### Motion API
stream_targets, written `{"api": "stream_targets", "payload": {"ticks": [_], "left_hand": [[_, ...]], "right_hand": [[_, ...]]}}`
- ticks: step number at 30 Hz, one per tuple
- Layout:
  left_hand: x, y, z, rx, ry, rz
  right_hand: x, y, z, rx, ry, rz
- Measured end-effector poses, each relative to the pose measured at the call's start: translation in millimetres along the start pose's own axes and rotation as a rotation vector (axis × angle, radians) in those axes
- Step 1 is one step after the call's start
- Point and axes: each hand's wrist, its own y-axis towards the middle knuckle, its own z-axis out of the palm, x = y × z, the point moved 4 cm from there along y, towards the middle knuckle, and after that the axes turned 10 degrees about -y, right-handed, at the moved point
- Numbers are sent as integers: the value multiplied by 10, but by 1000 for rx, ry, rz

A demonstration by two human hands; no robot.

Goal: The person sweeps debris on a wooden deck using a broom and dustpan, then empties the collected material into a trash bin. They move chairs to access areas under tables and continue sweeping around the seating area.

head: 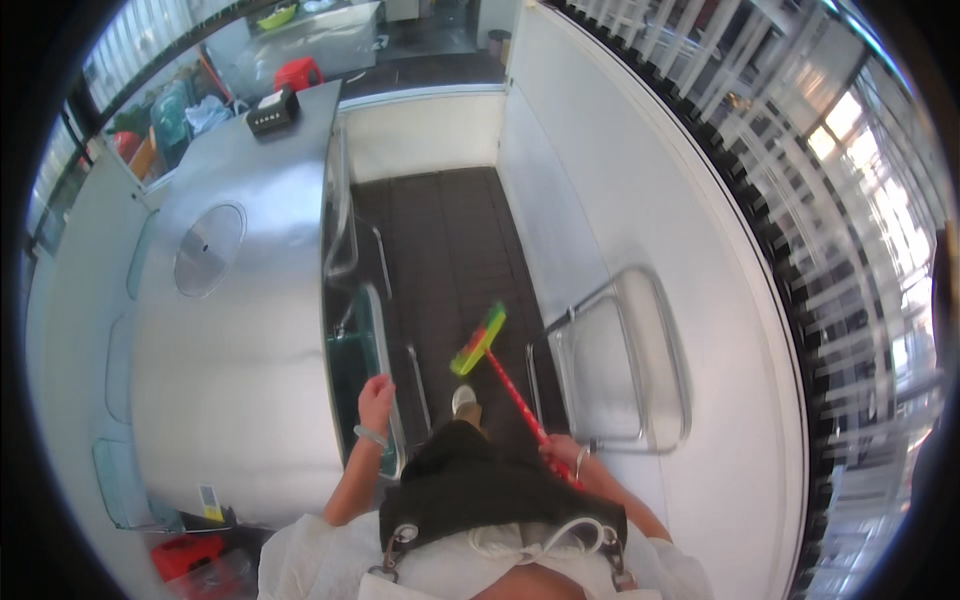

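My right hand (564, 450) is closed around the red handle of a broom (517, 386). The broom's yellow-green head (480, 341) with red and green bristles is down by the dark floor, ahead of my shoe (463, 397). My left hand (376, 401), fingers curled, overlaps the edge of a green-seated metal-framed chair (365, 337) at the table's side. Whether it grips the chair frame or only passes over it, I cannot tell. A bracelet sits on each wrist.
Along the left runs a metal-topped table (247, 397) with a round inset plate (211, 249) and a black box (272, 112). A folding metal chair (622, 367) stands against the white right wall (720, 360). A low white partition (420, 139) closes the far end of the dark floor (450, 225).
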Motion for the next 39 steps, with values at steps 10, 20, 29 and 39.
{"api": "stream_targets", "payload": {"ticks": [10, 20, 29, 39], "left_hand": [[-1342, 1271, 1464, 228, -141, -143], [-3239, 2919, 3510, 747, 228, 453], [-3876, 4819, 4669, 905, 234, 683], [-3873, 7111, 4449, 473, 209, 718]], "right_hand": [[2964, 87, -1009, 324, 712, -124], [6295, 2041, -1273, 372, 742, -269], [7996, 3414, -1472, 495, 780, -254], [9463, 5561, -1378, 385, 498, -63]]}}
